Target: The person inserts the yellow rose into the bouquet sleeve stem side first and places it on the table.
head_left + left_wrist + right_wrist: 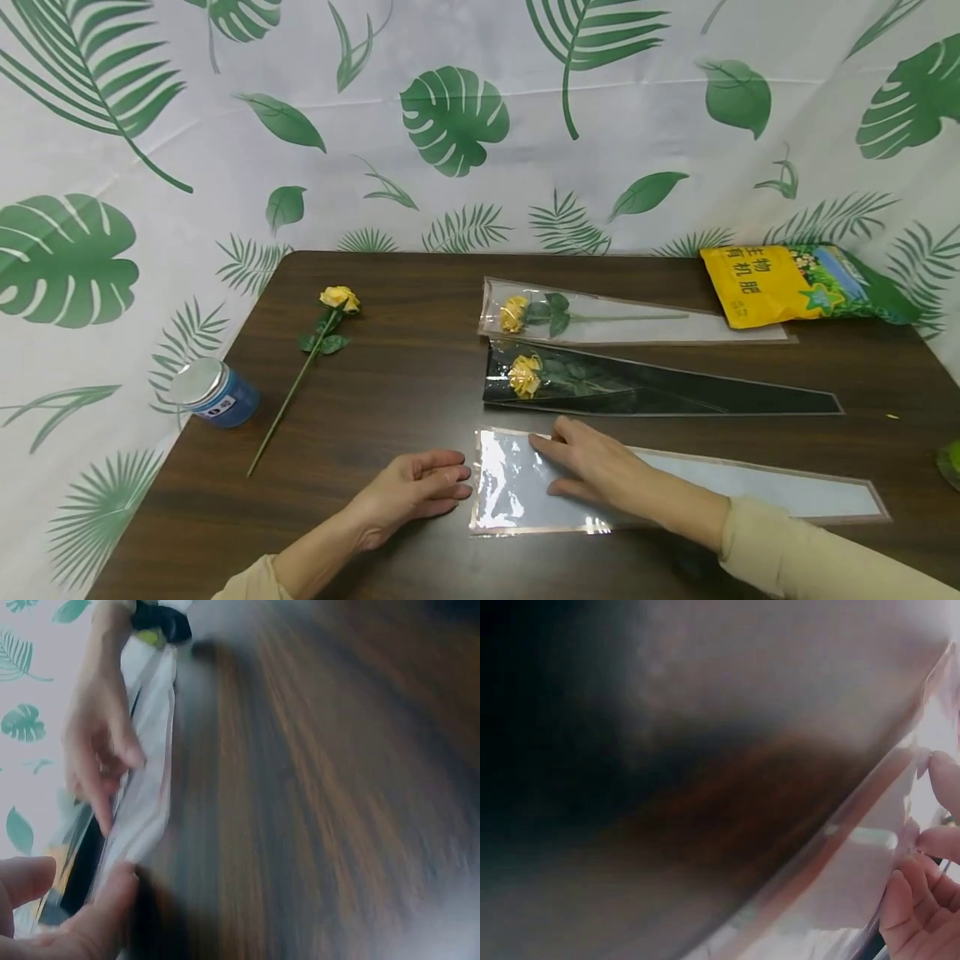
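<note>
A flat, glossy white flower sleeve (510, 492) with a pinkish border lies on the table, its wide end to the left. On top of it rests my right hand (600, 462), index finger and thumb extended against the film. At the wide end, my left hand (416, 496) has its fingers loosely extended, tips at the sleeve's edge; whether they touch is hard to tell. Behind lie a black sleeve (712, 396) and a clear-and-white sleeve (720, 327), each with a yellow rose inside. The right wrist view catches my left fingers (930, 900) by the sleeve edge.
A loose yellow rose (340, 300) with a green stem lies at the left of the brown table (390, 367). Beside it stands a blue can (228, 400). A yellow printed bag (780, 287) sits at the back right, overlapping the far sleeve. Something green shows at the right edge.
</note>
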A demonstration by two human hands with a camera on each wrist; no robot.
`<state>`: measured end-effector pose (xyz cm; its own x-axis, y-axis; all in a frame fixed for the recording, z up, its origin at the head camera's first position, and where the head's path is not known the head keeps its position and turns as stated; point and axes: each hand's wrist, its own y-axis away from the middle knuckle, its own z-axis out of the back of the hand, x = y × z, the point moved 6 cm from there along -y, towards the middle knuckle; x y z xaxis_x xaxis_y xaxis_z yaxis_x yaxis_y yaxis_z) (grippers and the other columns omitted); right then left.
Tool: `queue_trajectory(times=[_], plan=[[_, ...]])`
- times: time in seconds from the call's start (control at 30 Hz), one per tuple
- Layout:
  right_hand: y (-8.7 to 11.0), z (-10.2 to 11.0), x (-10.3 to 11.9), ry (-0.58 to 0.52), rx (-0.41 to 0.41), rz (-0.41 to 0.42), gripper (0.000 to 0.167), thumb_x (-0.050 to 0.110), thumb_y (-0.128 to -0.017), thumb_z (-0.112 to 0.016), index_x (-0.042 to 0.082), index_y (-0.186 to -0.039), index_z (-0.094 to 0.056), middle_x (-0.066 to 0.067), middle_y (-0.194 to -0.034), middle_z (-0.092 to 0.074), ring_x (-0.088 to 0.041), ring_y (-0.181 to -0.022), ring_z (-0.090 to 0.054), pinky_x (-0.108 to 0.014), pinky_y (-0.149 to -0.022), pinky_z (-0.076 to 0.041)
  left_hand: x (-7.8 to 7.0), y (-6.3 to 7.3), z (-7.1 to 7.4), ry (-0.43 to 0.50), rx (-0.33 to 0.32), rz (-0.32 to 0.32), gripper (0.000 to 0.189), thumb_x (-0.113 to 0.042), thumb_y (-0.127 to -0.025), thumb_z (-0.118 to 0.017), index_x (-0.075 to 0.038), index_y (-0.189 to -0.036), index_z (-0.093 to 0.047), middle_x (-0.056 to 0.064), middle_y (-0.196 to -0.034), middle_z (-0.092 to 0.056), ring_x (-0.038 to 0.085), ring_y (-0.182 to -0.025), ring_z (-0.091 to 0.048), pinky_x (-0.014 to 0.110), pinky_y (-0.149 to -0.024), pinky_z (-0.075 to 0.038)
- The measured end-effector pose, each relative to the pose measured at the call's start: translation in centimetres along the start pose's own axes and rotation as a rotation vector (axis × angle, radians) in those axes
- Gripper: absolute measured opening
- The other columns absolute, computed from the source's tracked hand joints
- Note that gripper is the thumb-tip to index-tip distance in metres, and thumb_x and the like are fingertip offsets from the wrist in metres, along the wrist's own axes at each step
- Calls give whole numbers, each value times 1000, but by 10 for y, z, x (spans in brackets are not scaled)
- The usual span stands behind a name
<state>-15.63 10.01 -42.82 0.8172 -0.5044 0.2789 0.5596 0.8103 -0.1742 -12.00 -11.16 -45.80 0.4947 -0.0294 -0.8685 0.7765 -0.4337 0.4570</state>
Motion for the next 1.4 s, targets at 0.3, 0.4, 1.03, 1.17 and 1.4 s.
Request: queue_trajectory(times=[0.3, 0.4, 1.03, 1.17, 1.4], plan=[[-4, -7, -8, -29, 11, -27, 56, 32, -77, -76, 4, -123, -61, 3, -86, -45, -5, -73, -37, -18, -60, -37, 0, -20, -16, -114, -56, -7, 54, -18, -88, -66, 14, -127, -46, 10, -105, -64, 11, -87, -61, 30, -76, -55], [-4, -9, -9, -42, 19, -46, 57, 32, -77, -76, 5, -125, -61, 3, -89, -46, -5, -74, -37, -18, -61, -38, -1, -27, -20, -166, -74, -46, 35, -11, -87, -66, 12, -111, -57, 1, -84, -63, 7, -73, -58, 22, -63, -54], [-21, 20, -8, -681, -323, -412, 12, 10, -84, -69, 7, -95, -64, -1, -78, -65, -3, -64, -58, -22, -56, -52, -42, -47, -45, -302, -176, -391, 26, -9, -86, -68, 8, -104, -64, 5, -67, -61, 0, -54, -49, 14, -47, -40], [-17, 19, -14, -739, -356, -450, 12, 8, -85, -68, 3, -95, -65, -6, -79, -66, -5, -60, -59, -23, -54, -52, -42, -49, -36, -279, -192, -384, 25, -10, -91, -60, 10, -106, -62, 8, -66, -62, 2, -50, -50, 15, -47, -45], [-10, 16, -23, -790, -372, -473, 14, 2, -85, -66, 0, -99, -67, -9, -79, -66, -5, -61, -61, -25, -56, -55, -37, -55, -12, -399, -231, -312, 21, -17, -89, -64, 3, -97, -68, 2, -65, -63, 4, -51, -54, 18, -48, -48]])
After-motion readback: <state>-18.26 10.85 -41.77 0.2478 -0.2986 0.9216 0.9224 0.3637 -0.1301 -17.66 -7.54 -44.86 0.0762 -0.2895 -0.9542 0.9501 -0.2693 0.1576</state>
